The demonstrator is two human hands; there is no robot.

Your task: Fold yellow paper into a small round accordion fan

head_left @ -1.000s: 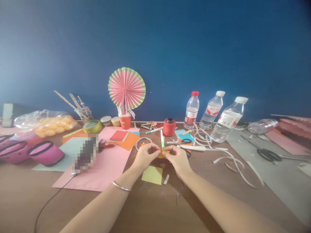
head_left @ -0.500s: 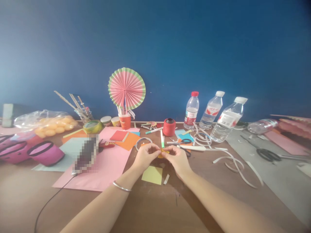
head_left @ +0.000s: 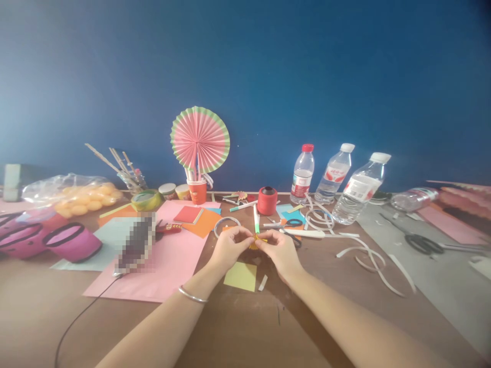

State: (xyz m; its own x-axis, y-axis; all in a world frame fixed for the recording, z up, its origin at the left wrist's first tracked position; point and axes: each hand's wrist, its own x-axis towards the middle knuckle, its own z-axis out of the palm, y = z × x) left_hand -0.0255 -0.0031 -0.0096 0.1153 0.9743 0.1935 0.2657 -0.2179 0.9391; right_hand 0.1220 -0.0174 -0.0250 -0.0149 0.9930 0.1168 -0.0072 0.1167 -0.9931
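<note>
Item: orange pleated paper (head_left: 256, 240), held just above the surface (head_left: 238, 327), midway between both hands. Long axis left to right. Left hand (head_left: 229, 249) fingers clamped on its left end, right hand (head_left: 281, 251) fingers on its right; yellow paper square (head_left: 240, 276) lies beneath

**Both hands meet fingertip to fingertip, pinched closed**

The left forearm (head_left: 164, 322) enters from 7 o'clock and the right forearm (head_left: 345, 327) from 5 o'clock, both bare and stretched forward, converging just under the middle of the view. The left hand (head_left: 229, 249) is curled, thumb and forefinger pressed together and pointing toward 3 o'clock. The right hand (head_left: 279, 250) mirrors it, its pinched fingertips pointing toward 9 o'clock. The two pinches sit just beside each other, knuckles up.
</note>
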